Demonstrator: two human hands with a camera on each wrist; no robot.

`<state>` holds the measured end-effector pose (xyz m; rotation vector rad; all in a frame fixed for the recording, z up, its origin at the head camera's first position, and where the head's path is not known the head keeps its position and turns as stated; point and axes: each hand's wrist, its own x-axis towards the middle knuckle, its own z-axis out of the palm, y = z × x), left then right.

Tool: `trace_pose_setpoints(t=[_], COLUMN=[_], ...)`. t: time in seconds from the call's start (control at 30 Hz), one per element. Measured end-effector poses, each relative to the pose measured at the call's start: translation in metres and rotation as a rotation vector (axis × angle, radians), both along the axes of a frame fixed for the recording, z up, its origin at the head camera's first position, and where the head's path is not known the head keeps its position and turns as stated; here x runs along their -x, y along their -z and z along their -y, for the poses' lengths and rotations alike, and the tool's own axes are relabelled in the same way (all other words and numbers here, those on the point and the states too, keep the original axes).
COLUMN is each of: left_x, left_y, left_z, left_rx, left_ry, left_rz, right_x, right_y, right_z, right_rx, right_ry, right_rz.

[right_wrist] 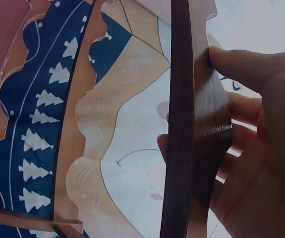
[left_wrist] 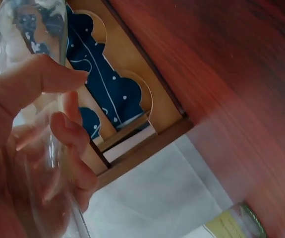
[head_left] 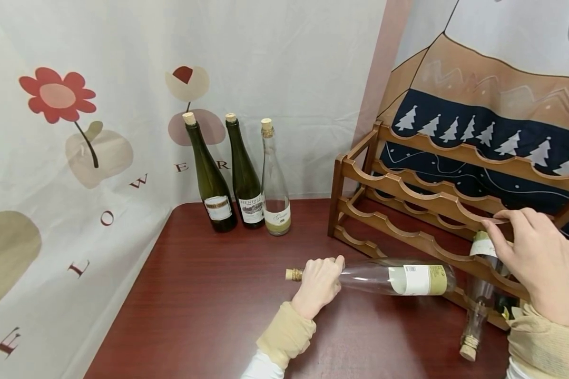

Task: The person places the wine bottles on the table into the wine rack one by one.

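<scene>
My left hand (head_left: 316, 284) grips a clear, corked glass bottle (head_left: 367, 278) by its neck. The bottle lies nearly level, cork to the left and labelled base toward the wooden wine rack (head_left: 393, 184). In the left wrist view, the fingers curl round the clear glass (left_wrist: 30, 25). My right hand (head_left: 540, 258) holds the scalloped middle front rail of the rack; the right wrist view shows thumb and fingers on either side of the wooden rail (right_wrist: 182, 119). Below that hand, another clear bottle (head_left: 476, 310) sits in the rack, its corked neck sticking out the front.
Two dark green bottles (head_left: 218, 208) (head_left: 251, 208) and one clear bottle (head_left: 277, 218) stand corked at the table's back edge. The reddish-brown table (head_left: 208, 316) meets a printed curtain (head_left: 313, 63) behind. A dark bottle partly shows low in the rack, beneath the right hand.
</scene>
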<state>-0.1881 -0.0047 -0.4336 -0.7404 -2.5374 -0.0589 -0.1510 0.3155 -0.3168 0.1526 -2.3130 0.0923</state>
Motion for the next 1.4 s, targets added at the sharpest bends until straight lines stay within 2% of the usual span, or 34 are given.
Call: trace_pose_setpoints(t=[0.23,0.47,0.67,0.97,1.4], left_x=[-0.007,-0.014,-0.023,-0.035,-0.043], left_y=[0.002,0.008,0.010,0.009,0.006], left_z=[-0.008,-0.020,-0.028,-0.038,-0.052], left_rx=[-0.044,-0.101,-0.134,-0.175,-0.295], left_ry=[-0.017,-0.051,-0.055,-0.018,0.042], left_rz=[0.044,0.071,0.137,0.329,0.697], right_x=[0.000,0.000,0.000,0.000,0.000], right_y=[0.002,0.001,0.002,0.003,0.003], right_z=[-0.003,-0.001,-0.001,-0.002,-0.002], right_rx=[-0.012,0.003,0.012,0.022,0.019], right_ry=[-0.018,-0.003,0.004,-0.003,-0.009], right_rz=[-0.048,-0.020,-0.026,-0.036,-0.053])
